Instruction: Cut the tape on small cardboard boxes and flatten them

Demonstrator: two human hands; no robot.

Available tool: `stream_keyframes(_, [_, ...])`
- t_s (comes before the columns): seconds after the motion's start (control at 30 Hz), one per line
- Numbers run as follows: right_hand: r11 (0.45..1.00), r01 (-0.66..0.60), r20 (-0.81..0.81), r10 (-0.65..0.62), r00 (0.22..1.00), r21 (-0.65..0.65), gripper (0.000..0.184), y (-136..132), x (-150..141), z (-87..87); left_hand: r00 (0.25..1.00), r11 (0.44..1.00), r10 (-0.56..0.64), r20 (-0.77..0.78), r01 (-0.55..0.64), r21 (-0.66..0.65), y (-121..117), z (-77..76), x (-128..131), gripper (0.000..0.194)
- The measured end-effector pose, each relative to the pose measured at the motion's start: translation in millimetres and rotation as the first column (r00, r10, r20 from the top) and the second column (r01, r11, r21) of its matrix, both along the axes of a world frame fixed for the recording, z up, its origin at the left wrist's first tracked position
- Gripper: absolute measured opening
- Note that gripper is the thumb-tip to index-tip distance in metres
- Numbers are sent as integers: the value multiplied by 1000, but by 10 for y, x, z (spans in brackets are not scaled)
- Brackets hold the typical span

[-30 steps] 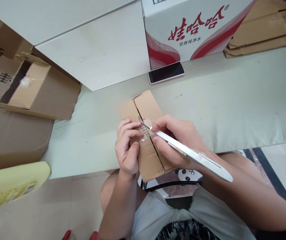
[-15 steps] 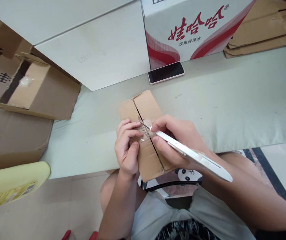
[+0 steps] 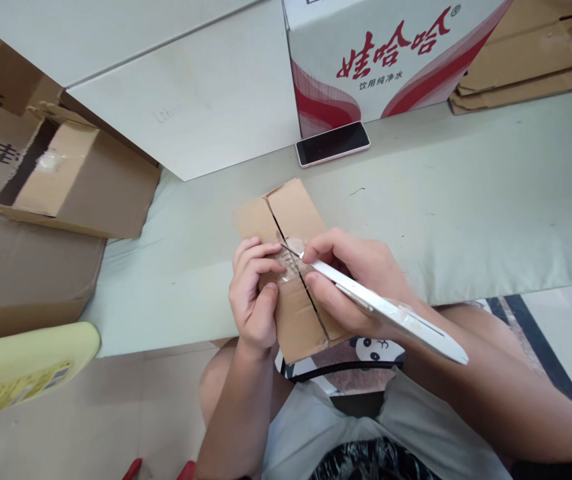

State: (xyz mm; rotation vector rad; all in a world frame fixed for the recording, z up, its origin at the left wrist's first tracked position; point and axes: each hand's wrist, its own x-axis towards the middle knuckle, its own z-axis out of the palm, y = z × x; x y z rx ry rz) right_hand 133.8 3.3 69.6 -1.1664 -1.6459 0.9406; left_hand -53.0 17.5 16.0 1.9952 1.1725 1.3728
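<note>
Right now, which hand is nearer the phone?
Right. The right hand, holding the white cutter, is on the near side of the phone. The left hand, touching the small carton, is also on the near side, but farther left.

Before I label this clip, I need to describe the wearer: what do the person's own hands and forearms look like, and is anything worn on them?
The left hand and right hand are ungloved, with no ring, watch or bracelet visible. Both forearms look uncovered. Black material shows by the right arm; I can't tell if it's a sleeve.
</note>
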Motion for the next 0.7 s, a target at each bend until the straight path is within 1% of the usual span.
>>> stream_keyframes(0.13, [1000, 3, 1, -3, 1000, 6, 6, -4, 2, -5, 1000, 1000, -11, 18, 11, 5, -1, 7, 12, 15])
stream_keyframes(0.33, [998, 17, 2, -17, 1000, 67, 5, -2, -3, -10, 998, 999, -35, 47, 35, 7, 8, 10, 15, 14])
stream_keyframes(0.5, [994, 28, 15, -30, 999, 108, 5, -6, -7, -27, 999, 999, -32, 40, 32, 11, 8, 2, 7, 14])
stream_keyframes(0.7, [994, 21, 19, -23, 1000, 110, 5, -8, -3, -20, 1000, 1000, -20, 21, 20, 17, 16, 3, 8, 16])
